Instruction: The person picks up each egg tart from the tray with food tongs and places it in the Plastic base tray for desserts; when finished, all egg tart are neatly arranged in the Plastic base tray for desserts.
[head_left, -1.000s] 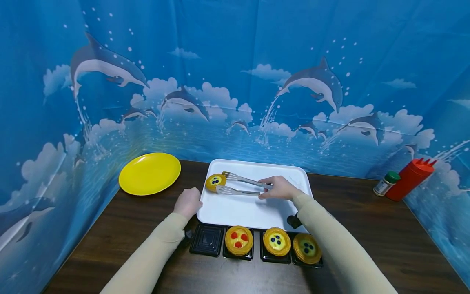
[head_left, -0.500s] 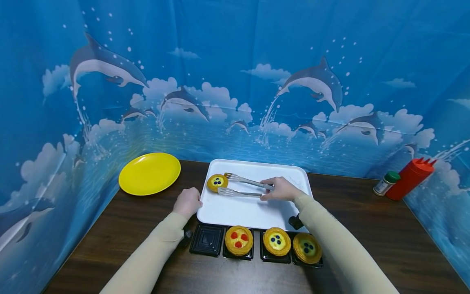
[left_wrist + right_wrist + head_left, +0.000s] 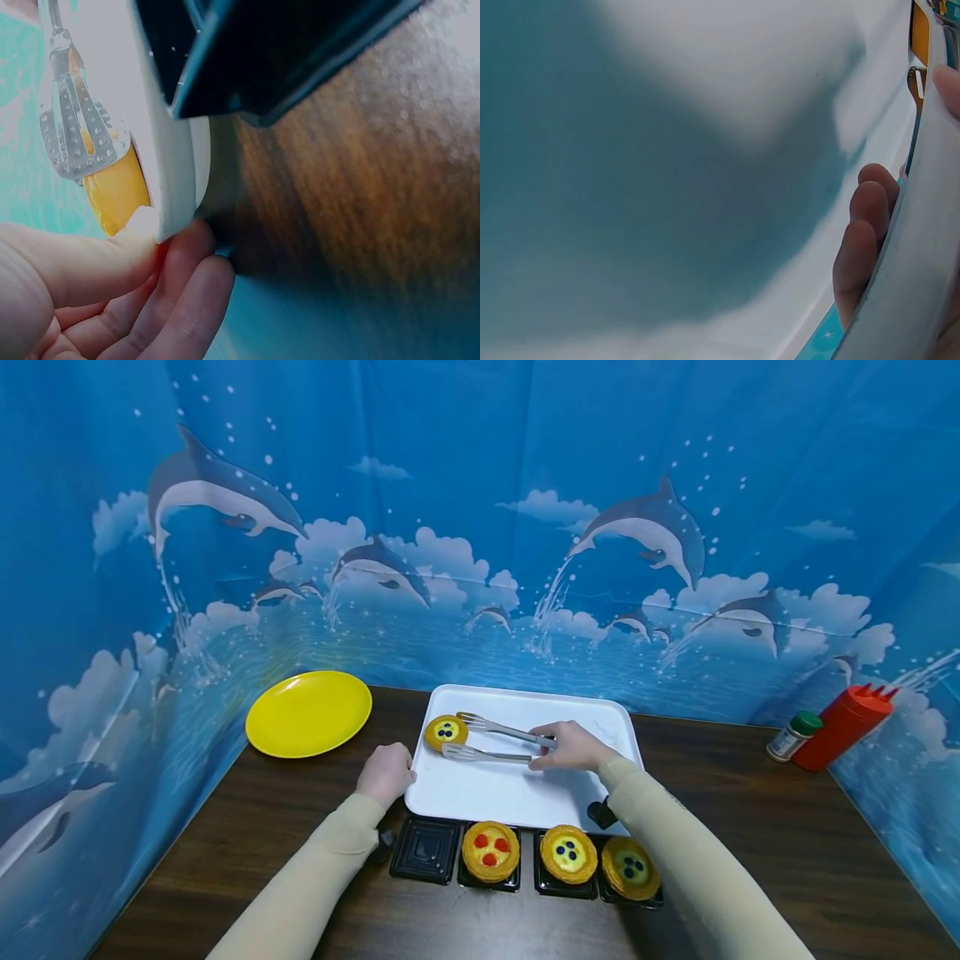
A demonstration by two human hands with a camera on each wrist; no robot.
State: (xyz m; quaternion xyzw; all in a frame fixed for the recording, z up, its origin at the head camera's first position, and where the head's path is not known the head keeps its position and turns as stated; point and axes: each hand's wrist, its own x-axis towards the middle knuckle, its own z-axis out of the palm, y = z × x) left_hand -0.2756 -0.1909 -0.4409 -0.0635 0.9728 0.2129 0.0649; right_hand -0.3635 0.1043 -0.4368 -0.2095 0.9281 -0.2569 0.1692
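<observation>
In the head view, my left hand (image 3: 386, 774) pinches the left edge of a white tray (image 3: 495, 797); the left wrist view shows the thumb (image 3: 97, 266) above the rim and the fingers under it. My right hand (image 3: 570, 746) grips metal tongs (image 3: 513, 732) over the tray, their arms spread. A small egg tart (image 3: 446, 732) with dark berries lies at the tray's left end, by the tongs' slotted tips. From the left wrist, one slotted tip (image 3: 79, 142) overlaps the tart (image 3: 116, 191). The right wrist view catches curled fingers (image 3: 859, 247) around the tongs' metal arm.
Along the tray's near side stand black square holders: one bare holder (image 3: 426, 850), one with a red-topped tart (image 3: 490, 852), two with berry tarts (image 3: 567, 854). A yellow plate (image 3: 308, 714) sits back left; a red squeeze bottle (image 3: 843, 727) and green-capped shaker (image 3: 795, 735) stand far right.
The tart on the tray and the tongs shifted slightly right in the first half second; since then the tongs have edged back left. My left hand stays on the tray's edge.
</observation>
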